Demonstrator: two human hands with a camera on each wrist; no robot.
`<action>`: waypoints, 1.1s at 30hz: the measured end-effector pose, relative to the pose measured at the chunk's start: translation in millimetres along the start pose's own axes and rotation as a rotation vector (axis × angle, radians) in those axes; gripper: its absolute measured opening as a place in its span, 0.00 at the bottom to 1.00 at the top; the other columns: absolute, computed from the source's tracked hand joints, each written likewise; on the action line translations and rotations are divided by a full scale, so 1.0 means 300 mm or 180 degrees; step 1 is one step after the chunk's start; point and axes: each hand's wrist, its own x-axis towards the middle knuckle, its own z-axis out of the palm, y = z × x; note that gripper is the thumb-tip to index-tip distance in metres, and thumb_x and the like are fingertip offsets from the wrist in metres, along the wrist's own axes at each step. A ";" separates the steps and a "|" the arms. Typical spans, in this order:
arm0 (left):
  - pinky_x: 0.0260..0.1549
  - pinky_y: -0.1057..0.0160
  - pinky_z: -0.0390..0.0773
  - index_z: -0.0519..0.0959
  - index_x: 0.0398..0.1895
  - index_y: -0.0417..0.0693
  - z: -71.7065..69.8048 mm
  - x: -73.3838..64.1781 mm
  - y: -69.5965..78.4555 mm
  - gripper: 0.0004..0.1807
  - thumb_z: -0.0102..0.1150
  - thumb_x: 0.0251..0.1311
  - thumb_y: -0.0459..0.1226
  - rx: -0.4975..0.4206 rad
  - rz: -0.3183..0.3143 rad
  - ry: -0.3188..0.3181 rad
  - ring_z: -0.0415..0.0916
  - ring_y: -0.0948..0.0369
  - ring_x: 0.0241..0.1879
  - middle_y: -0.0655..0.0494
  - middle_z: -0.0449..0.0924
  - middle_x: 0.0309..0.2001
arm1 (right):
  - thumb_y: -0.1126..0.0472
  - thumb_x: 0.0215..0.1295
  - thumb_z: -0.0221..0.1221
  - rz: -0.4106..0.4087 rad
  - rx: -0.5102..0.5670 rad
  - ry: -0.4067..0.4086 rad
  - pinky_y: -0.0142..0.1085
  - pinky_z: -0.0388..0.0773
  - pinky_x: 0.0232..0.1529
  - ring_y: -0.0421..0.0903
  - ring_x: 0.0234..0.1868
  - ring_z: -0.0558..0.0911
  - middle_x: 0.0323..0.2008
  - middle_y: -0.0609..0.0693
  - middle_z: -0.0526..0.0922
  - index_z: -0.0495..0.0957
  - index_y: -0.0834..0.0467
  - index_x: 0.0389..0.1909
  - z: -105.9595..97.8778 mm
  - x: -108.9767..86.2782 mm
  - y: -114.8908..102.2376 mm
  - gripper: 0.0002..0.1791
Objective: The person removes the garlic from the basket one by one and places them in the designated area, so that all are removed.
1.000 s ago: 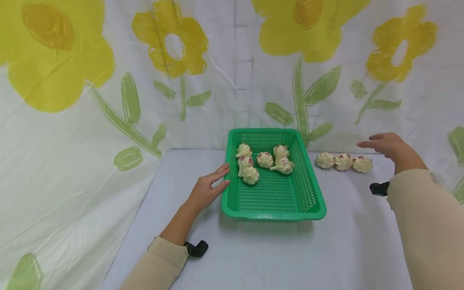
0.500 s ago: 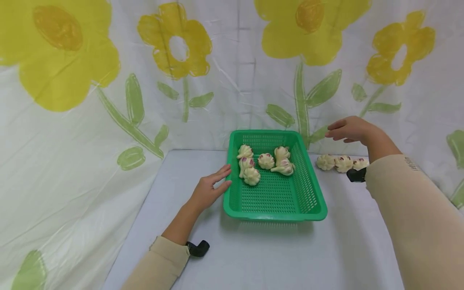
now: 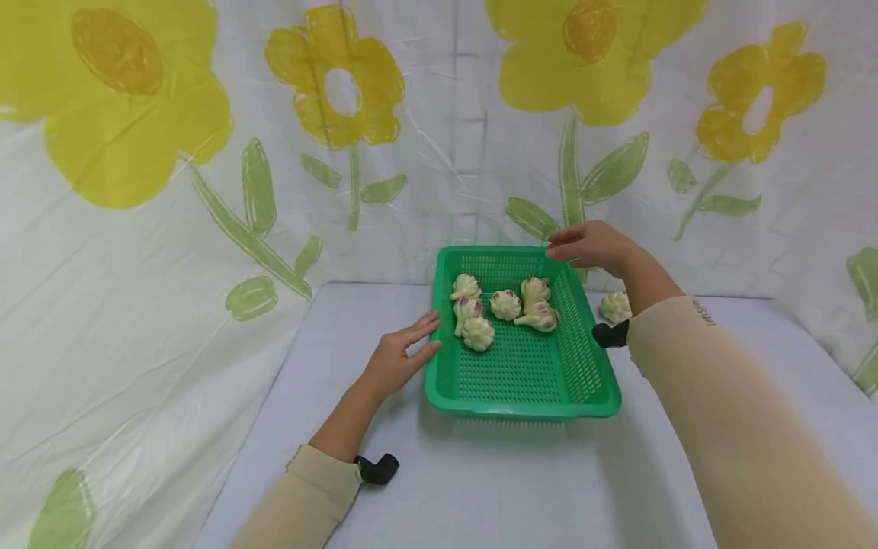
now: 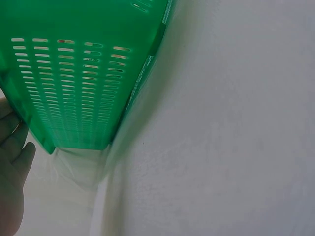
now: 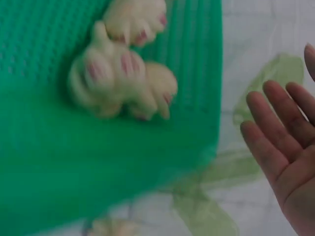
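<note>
A green plastic basket (image 3: 507, 381) holds several cream garlic bulbs with purple streaks; a cluster of garlic bulbs (image 3: 473, 320) lies along its left side. At the basket's left rim rest the fingertips of my left hand (image 3: 394, 362), fingers extended; the left wrist view shows that hand (image 4: 12, 162) beside the slotted basket wall (image 4: 74, 98). My right hand (image 3: 595, 245) hovers over the back right corner of the basket. Its fingers are spread with nothing in them, as the right wrist view of the hand (image 5: 290, 147) shows, near blurred garlic bulbs (image 5: 113, 78).
Outside the basket, one garlic bulb (image 3: 615, 306) shows on the white table (image 3: 439, 488); my right forearm and sleeve (image 3: 720, 404) cover the spot to its right. A curtain (image 3: 418, 213) with yellow flowers hangs behind the table.
My right hand has moved left, from above the row of garlic bulbs to the basket's back right corner. Its arm now hides two of those bulbs. The left hand has stayed at the rim.
</note>
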 end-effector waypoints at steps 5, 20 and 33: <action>0.65 0.54 0.69 0.73 0.65 0.40 -0.001 -0.001 0.000 0.25 0.59 0.68 0.41 0.0036 -0.0005 0.0002 0.65 0.58 0.69 0.55 0.68 0.70 | 0.56 0.71 0.58 -0.0209 0.0684 0.0089 0.53 0.62 0.72 0.57 0.71 0.66 0.70 0.62 0.66 0.61 0.62 0.72 0.106 0.053 -0.002 0.33; 0.66 0.55 0.69 0.73 0.65 0.39 0.006 0.000 -0.005 0.25 0.59 0.68 0.42 -0.0049 -0.0039 -0.0003 0.65 0.59 0.70 0.56 0.68 0.70 | 0.65 0.73 0.54 -0.0052 0.2268 0.0438 0.43 0.58 0.75 0.55 0.76 0.58 0.74 0.63 0.58 0.56 0.65 0.74 0.312 0.114 0.028 0.32; 0.66 0.56 0.68 0.73 0.66 0.42 0.008 -0.002 -0.012 0.25 0.59 0.68 0.42 -0.0124 -0.0120 0.0020 0.64 0.61 0.70 0.60 0.67 0.70 | 0.60 0.68 0.62 -0.0012 0.1358 0.0466 0.50 0.62 0.72 0.55 0.72 0.64 0.71 0.56 0.67 0.65 0.58 0.71 0.374 0.199 0.126 0.32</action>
